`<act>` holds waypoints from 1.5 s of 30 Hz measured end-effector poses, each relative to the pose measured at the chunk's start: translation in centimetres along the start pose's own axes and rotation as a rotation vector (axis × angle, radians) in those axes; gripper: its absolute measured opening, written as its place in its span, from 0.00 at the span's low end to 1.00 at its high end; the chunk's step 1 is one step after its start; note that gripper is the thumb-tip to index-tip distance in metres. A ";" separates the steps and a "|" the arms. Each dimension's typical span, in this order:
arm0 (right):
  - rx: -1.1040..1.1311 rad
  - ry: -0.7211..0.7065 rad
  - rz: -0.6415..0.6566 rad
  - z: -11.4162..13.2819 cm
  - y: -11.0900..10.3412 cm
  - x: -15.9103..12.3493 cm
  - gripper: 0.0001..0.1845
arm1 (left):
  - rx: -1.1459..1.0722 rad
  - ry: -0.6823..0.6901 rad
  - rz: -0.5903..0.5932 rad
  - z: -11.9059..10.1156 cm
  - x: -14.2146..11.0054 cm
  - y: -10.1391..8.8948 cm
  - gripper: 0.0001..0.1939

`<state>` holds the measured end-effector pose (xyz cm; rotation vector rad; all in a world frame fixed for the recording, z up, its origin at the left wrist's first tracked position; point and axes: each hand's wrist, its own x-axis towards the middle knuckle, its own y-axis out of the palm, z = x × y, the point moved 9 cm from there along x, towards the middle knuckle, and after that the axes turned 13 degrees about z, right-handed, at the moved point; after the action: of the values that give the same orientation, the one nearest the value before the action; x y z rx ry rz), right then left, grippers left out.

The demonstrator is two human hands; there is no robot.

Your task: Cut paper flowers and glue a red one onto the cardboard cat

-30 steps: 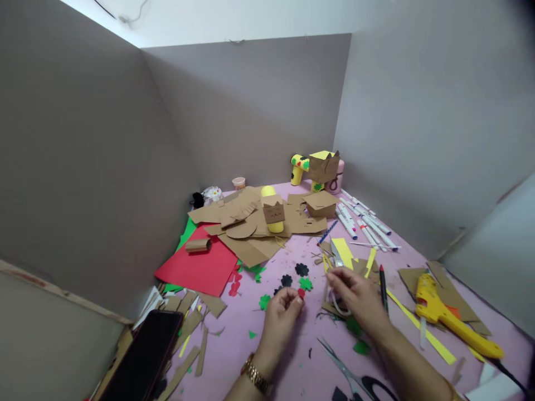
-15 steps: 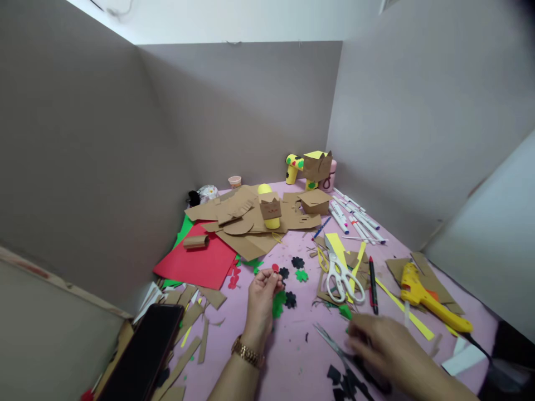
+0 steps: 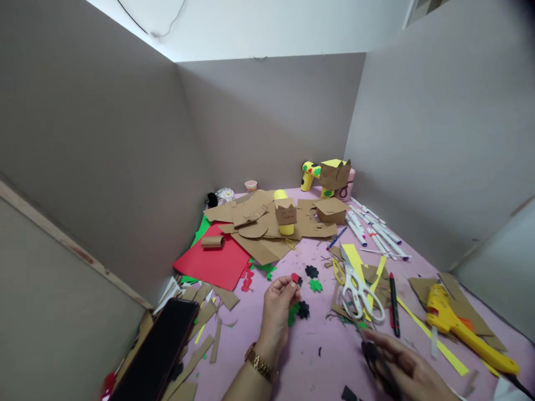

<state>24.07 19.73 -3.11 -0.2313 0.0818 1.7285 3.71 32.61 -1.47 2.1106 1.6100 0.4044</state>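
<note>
My left hand [image 3: 276, 305], with a gold watch band at the wrist, pinches a small red paper piece [image 3: 295, 277] between thumb and fingertips. At lower right, my right hand [image 3: 403, 359] grips the dark-handled scissors [image 3: 371, 355]; their blades point away and show only in part. Near my left fingers lie black paper flowers [image 3: 311, 271] and a green paper flower [image 3: 315, 285]. White-handled scissors [image 3: 358, 298] rest on paper and cardboard scraps just beyond my right hand. Black paper scraps [image 3: 348, 393] sit at the near edge of the view.
A yellow glue gun [image 3: 468, 334] lies on the right, near a black pen [image 3: 394, 306] and several markers [image 3: 382, 234]. Cardboard pieces [image 3: 261, 248] and a small cat-faced box [image 3: 286, 214] fill the back. Red paper [image 3: 213, 264] and a phone [image 3: 156, 348] are at left.
My right hand has closed on the dark-handled scissors and lifted them off the table. My left hand still pinches the red piece, now more plainly seen. The camera view has swung left.
</note>
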 end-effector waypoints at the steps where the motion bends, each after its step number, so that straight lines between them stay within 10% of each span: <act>1: 0.175 0.017 -0.009 0.3 0.4 0.6 0.22 | -0.008 -0.005 0.005 0.0 0.0 0.1 0.10; 8: 0.585 -0.101 0.238 4.8 6.1 6.5 0.24 | -0.037 -0.017 0.014 -0.2 -0.3 0.5 0.10; 26: -0.645 -0.305 0.135 5.9 5.5 7.5 0.22 | -0.012 -0.067 0.000 -0.5 -1.5 1.5 0.08; 45: -0.849 -0.364 0.017 7.9 6.1 6.7 0.21 | -0.079 -0.071 0.056 0.6 -1.9 2.4 0.08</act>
<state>16.23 26.65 2.80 -0.5255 -0.9309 1.7091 5.47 30.18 -0.64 2.0902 1.4744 0.4005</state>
